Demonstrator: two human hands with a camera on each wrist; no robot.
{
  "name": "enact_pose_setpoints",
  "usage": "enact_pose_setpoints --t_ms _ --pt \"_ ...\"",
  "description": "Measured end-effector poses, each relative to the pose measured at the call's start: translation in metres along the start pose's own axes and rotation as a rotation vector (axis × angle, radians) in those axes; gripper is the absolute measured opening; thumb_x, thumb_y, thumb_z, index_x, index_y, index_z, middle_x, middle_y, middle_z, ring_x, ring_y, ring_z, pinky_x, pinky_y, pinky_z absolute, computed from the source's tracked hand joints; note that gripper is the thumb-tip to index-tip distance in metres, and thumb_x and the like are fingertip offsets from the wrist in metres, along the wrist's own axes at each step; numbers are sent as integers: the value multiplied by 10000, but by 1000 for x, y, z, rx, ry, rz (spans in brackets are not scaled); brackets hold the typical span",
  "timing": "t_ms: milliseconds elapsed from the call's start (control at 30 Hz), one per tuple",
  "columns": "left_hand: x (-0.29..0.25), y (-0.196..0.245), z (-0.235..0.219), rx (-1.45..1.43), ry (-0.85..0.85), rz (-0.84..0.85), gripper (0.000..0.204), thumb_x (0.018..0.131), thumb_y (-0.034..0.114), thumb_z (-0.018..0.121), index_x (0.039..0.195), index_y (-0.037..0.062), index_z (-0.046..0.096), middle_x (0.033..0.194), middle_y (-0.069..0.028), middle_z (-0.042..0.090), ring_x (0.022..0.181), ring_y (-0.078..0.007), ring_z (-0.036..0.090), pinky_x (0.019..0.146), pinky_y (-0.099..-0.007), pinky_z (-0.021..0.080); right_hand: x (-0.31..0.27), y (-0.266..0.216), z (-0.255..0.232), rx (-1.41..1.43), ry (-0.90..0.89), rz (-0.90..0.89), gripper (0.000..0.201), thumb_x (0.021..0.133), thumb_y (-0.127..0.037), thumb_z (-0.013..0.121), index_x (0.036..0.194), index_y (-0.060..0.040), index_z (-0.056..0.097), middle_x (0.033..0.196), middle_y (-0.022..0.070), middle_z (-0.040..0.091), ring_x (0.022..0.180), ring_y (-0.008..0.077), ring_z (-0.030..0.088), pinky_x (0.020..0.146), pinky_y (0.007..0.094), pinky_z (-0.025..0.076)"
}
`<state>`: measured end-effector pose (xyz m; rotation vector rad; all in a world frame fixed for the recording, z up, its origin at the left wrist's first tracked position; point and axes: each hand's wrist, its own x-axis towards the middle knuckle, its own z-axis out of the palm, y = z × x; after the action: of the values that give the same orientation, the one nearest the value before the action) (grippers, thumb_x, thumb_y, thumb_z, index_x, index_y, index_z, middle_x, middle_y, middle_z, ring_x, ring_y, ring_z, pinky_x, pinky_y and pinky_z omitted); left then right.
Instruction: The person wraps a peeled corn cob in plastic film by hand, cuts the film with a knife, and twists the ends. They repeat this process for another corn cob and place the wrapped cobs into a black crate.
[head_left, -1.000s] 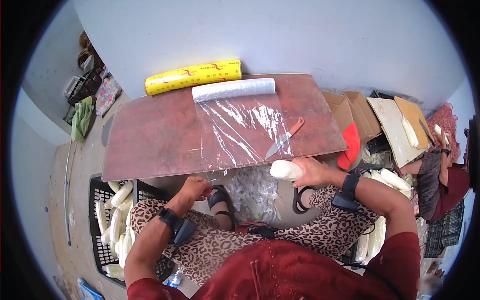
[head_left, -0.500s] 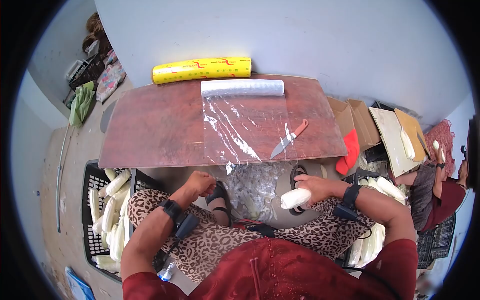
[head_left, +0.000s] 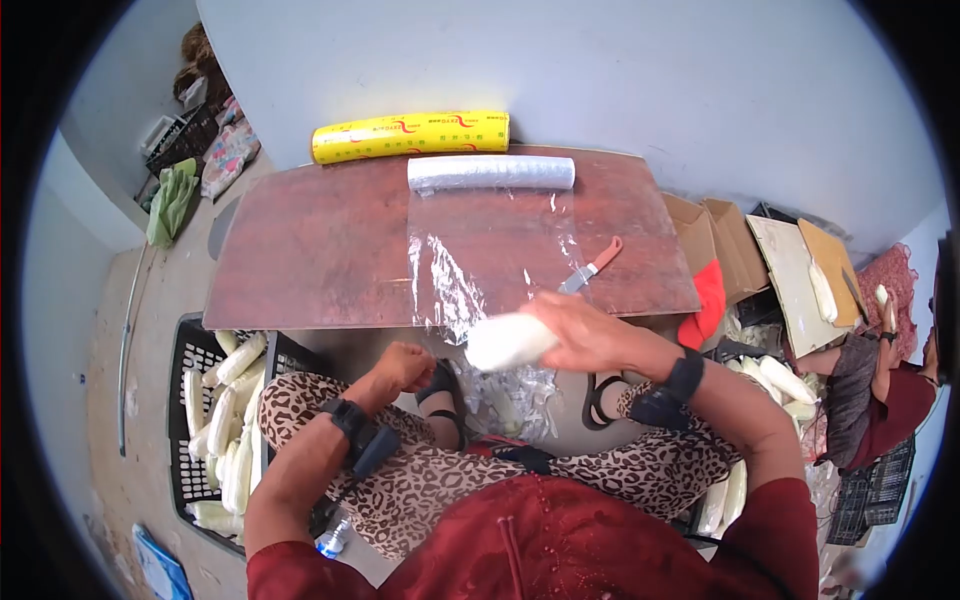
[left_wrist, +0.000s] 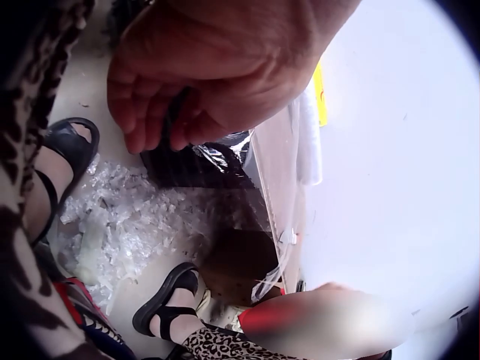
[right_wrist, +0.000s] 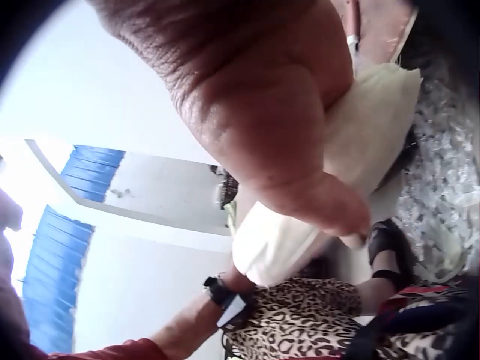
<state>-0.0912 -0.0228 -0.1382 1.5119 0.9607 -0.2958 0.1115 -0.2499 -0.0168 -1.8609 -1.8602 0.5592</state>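
Observation:
In the head view my right hand (head_left: 592,335) grips a pale ear of corn (head_left: 505,342), apparently in thin husk, at the table's front edge. The right wrist view shows the thumb wrapped over the same corn (right_wrist: 367,124), both of its ends sticking out. My left hand (head_left: 402,368) hangs just off the front edge, its fingers loosely curled around nothing. Clear cling film (head_left: 490,225) runs from a roll (head_left: 490,173) over the table and droops past the edge between the hands. A knife (head_left: 603,257) with an orange-red handle lies by the film's right side, its blade tip hidden.
A yellow-wrapped roll (head_left: 410,136) lies along the back of the red-brown table (head_left: 310,250). Black crate (head_left: 183,400) on the left holds several corn ears; more corn (head_left: 785,380) lies at right. Film scraps (head_left: 535,395) cover the floor. Another person (head_left: 880,400) sits far right.
My right hand has lowered the corn toward my knee, then lifted it forward and left to the film's front end. My left hand has stayed nearly still.

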Motion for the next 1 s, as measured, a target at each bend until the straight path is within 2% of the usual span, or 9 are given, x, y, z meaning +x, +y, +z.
enact_pose_setpoints --t_ms 100,200,300,400,500,700,800,900,1000 --pt "-3 0 2 -1 2 -13 144 841 183 633 820 45 667 726 -58 639 585 -152 615 485 -274 476 33 15 26 -212 282 7 563 717 -145 697 1210 -40 444 1082 130 494 1066 303 477 901 426 335" --pt "-12 7 1 77 -20 -56 198 861 235 613 906 54 681 841 -55 686 726 -158 662 618 -284 504 48 27 46 -354 259 106 601 743 -143 695 1261 -29 413 1145 127 480 1087 290 466 904 435 315" --pt "-25 13 -3 70 -22 -60 188 857 220 604 894 50 677 848 -48 683 744 -152 655 648 -284 502 42 41 65 -385 366 116 636 752 -149 701 1302 -35 402 1189 124 471 1096 280 461 908 435 305" --pt "-37 18 -5 57 -52 -50 178 854 204 594 875 45 670 844 -48 678 747 -151 649 659 -279 499 38 48 68 -399 390 66 645 765 -148 695 1324 -37 392 1208 122 468 1098 277 458 919 434 297" --pt "-43 20 -8 -3 -80 -48 163 859 186 584 865 40 656 848 -61 678 746 -160 650 663 -277 499 34 49 67 -427 385 48 688 764 -227 711 1339 -34 385 1227 119 467 1129 273 450 937 433 290" --pt "-63 35 -16 -255 -83 21 122 881 154 565 853 50 623 835 -80 676 748 -176 657 659 -284 500 23 54 60 -274 310 -60 883 706 -405 756 1389 -34 337 1370 150 383 1285 307 359 1006 451 263" --pt "-69 42 -16 -383 -67 87 128 906 154 541 858 55 608 855 -89 672 780 -184 658 679 -282 501 19 53 57 -289 321 -73 903 668 -416 782 1375 -39 365 1371 139 382 1308 297 323 990 426 264" --pt "-71 47 -12 -521 -96 154 142 938 148 505 889 49 595 913 -104 666 830 -205 653 706 -303 510 18 50 55 -406 297 -32 871 670 -364 790 1372 -58 376 1341 140 393 1293 300 327 977 425 271" --pt "-62 53 -5 -711 -114 180 144 946 146 497 904 42 587 960 -108 659 893 -226 644 742 -323 518 23 58 62 -389 344 -11 791 695 -292 779 1356 -88 395 1290 116 421 1248 283 364 958 424 282"
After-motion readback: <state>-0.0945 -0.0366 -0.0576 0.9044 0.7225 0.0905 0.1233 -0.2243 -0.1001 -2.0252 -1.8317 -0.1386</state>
